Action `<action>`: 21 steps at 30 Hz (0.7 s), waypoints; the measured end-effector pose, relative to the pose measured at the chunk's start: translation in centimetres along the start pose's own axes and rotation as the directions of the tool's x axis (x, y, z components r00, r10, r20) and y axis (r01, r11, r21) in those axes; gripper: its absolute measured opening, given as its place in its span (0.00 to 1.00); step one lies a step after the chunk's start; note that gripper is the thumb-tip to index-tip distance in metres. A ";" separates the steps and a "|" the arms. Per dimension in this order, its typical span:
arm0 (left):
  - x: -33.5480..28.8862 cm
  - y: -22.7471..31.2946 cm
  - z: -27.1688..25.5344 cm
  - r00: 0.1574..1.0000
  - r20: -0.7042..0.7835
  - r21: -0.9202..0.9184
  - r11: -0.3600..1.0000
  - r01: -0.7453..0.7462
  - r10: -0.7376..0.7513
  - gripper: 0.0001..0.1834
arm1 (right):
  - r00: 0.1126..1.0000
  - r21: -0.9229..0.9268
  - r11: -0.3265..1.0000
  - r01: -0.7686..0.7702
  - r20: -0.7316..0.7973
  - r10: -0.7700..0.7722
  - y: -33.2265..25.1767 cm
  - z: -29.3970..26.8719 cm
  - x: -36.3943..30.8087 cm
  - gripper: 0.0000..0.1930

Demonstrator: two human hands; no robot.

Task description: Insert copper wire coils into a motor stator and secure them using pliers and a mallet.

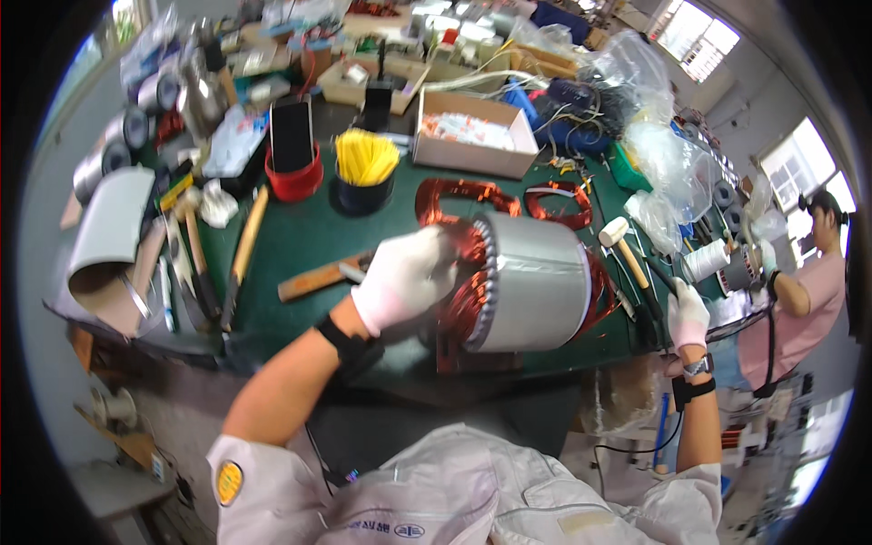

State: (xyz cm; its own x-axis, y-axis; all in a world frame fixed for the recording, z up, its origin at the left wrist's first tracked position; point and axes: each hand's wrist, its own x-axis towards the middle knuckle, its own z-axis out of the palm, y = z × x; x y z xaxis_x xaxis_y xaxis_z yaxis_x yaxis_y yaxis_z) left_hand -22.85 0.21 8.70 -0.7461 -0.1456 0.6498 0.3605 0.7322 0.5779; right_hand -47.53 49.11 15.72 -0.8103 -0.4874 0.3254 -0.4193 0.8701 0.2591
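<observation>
Copper windings (pixel 463 300) bulge from both ends of a grey, ribbed-edged motor stator (pixel 536 282), which lies on its side near the front edge of the green worktop (pixel 304 232), its axis running roughly left to right. Such a cylinder looks dense and heavy, likely stiff and rather slick across its smooth metal shell, and apt to roll if pushed. The bundled wire would give a little under pressure, and its coating could scrape, so the shell is the sounder place to bear the weight, with both palms spread under it; the coils suit only light finger contact. Gloved in white, the left hand (pixel 406 277) is at the left-end coils, its fingers bent toward them but blurred, so I cannot tell whether they pinch any wire. Its forearm slants up from the lower left, a black wristband (pixel 341 339) just below the glove. Well to the right, the right hand (pixel 688 313) meets the near end of a black handle (pixel 660 274), fingers partly curled; how firmly they close is unclear. That forearm rises nearly upright, wearing a wristwatch (pixel 698 366).
</observation>
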 end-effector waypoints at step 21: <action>-1.6 -0.6 0.8 0.997 -0.056 -0.058 0.997 0.057 -0.060 0.08 | 0.727 0.130 0.725 0.676 0.046 -0.685 -18.5 -8.3 -0.8 0.11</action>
State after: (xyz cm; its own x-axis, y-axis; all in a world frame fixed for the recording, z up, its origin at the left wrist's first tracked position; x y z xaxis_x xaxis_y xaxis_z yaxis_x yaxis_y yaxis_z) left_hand -22.35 0.51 6.91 -0.7336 -0.2266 0.6406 0.3495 0.6827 0.6417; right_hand -35.71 32.82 18.23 -0.3204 -0.9471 0.0169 -0.9050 0.3113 0.2899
